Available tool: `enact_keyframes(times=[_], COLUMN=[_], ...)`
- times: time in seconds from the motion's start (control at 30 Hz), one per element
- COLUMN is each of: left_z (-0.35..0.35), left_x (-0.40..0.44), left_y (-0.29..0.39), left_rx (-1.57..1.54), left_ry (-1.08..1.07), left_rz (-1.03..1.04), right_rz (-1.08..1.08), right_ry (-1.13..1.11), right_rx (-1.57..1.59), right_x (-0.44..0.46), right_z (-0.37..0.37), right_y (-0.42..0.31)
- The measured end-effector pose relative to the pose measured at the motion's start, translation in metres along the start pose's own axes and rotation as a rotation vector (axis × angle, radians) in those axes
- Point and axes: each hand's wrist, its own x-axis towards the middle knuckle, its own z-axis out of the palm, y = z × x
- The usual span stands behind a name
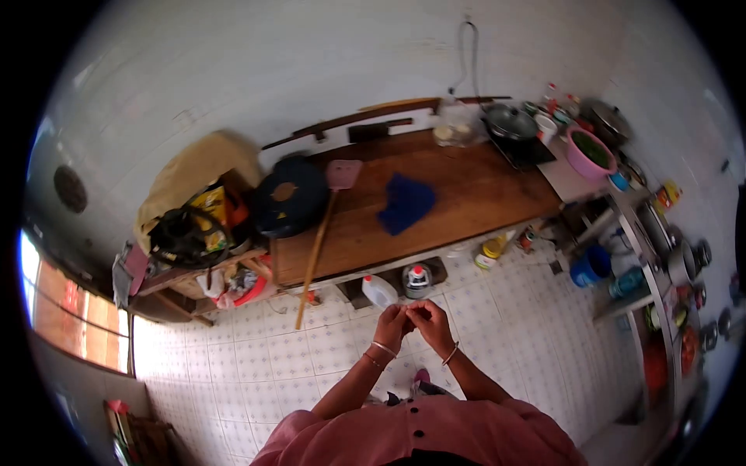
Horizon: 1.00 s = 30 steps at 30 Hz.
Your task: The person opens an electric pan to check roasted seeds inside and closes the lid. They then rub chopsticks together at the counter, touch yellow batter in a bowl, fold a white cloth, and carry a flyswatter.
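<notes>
My left hand (392, 325) and my right hand (432, 321) meet at the fingertips in front of my body. Both have their fingers closed in a pinch. Anything between them is too small to make out. Just beyond the hands, a white jug with a red cap (379, 292) and a second red-capped jug (417, 281) stand low at the table's front. A crumpled blue cloth (407, 203) lies on the wooden table (486, 182). A pink fly swatter (316, 245) rests across its left part, its handle jutting over the front edge.
A dark round lidded container (291, 198) sits at the table's left end. At right are a lidded pan (510, 122) on a cooker and a pink basin of greens (590, 154). A blue bucket (590, 266) stands by the shelves (654, 299). Tiled floor (272, 349) surrounds me.
</notes>
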Motion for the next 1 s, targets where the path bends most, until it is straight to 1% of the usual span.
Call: enact_keyframes(times=[0.07, 0.1, 0.17, 0.2, 0.27, 0.3, 0.37, 0.4, 0.43, 0.47, 0.5, 0.53, 0.57, 0.6, 0.67, 0.7, 0.73, 0.8, 0.9, 0.97, 1.0], left_z=[0.030, 0.060, 0.076, 0.096, 0.112, 0.125, 0.130, 0.144, 0.150, 0.158, 0.173, 0.176, 0.178, 0.188, 0.206, 0.215, 0.232, 0.261, 0.299, 0.330, 0.345], left_x=[-0.001, 0.015, 0.020, 0.033, 0.039, 0.057, 0.058, 0.078, 0.080, 0.087, 0.105, 0.109, 0.121, 0.134, 0.164, 0.178, 0.188, 0.209, 0.245, 0.262, 0.267], left_y=[-0.003, -0.014, -0.018, -0.030, -0.033, -0.040, -0.043, -0.052, -0.055, -0.059, -0.070, -0.068, -0.076, -0.081, -0.092, -0.096, -0.094, -0.094, -0.099, -0.103, -0.107], left_rx=[-0.022, -0.006, -0.025, -0.004, 0.012, 0.043, 0.079, 0.131, 0.126, 0.138, 0.150, 0.130, 0.110, 0.122, 0.128, 0.096, 0.094, 0.114, 0.063, 0.085, 0.106], left_ry=[-0.020, -0.068, -0.109, -0.143, -0.180, -0.225, -0.200, -0.231, -0.217, -0.251, -0.278, -0.237, -0.280, -0.293, -0.360, -0.429, -0.411, -0.442, -0.564, -0.602, -0.610], left_rz=[-0.026, -0.045, -0.047, -0.072, -0.093, -0.113, -0.144, -0.185, -0.188, -0.216, -0.236, -0.199, -0.216, -0.218, -0.239, -0.244, -0.256, -0.276, -0.336, -0.380, -0.408], right_rz=[0.012, 0.012, 0.038, 0.033, 0.050, 0.033, 0.068, 0.023, 0.034, 0.041, 0.018, -0.002, -0.016, 0.020, 0.015, -0.003, -0.008, 0.057, 0.065, 0.059, 0.069], right_ry=[0.026, 0.079, 0.124, 0.171, 0.211, 0.266, 0.283, 0.338, 0.331, 0.369, 0.430, 0.397, 0.414, 0.420, 0.492, 0.493, 0.540, 0.559, 0.653, 0.714, 0.757], right_rx=[0.029, 0.026, 0.047, 0.049, 0.048, 0.057, 0.105, 0.141, 0.164, 0.184, 0.122, 0.066, 0.141, 0.149, 0.059, 0.069, 0.059, 0.052, 0.008, 0.002, -0.060], right_x=[-0.002, 0.000, 0.000, 0.002, 0.003, 0.010, 0.009, 0.017, 0.019, 0.021, 0.026, 0.033, 0.036, 0.043, 0.058, 0.067, 0.076, 0.095, 0.118, 0.129, 0.129], right_z=[-0.024, -0.056, -0.073, -0.098, -0.113, -0.130, -0.141, -0.155, -0.158, -0.166, -0.185, -0.190, -0.198, -0.210, -0.232, -0.245, -0.256, -0.281, -0.314, -0.339, -0.351], right_y=[-0.017, -0.017, -0.026, -0.024, -0.031, -0.024, -0.019, -0.003, -0.009, -0.012, -0.006, -0.005, 0.002, -0.002, -0.003, 0.000, -0.002, -0.009, -0.030, -0.038, -0.041])
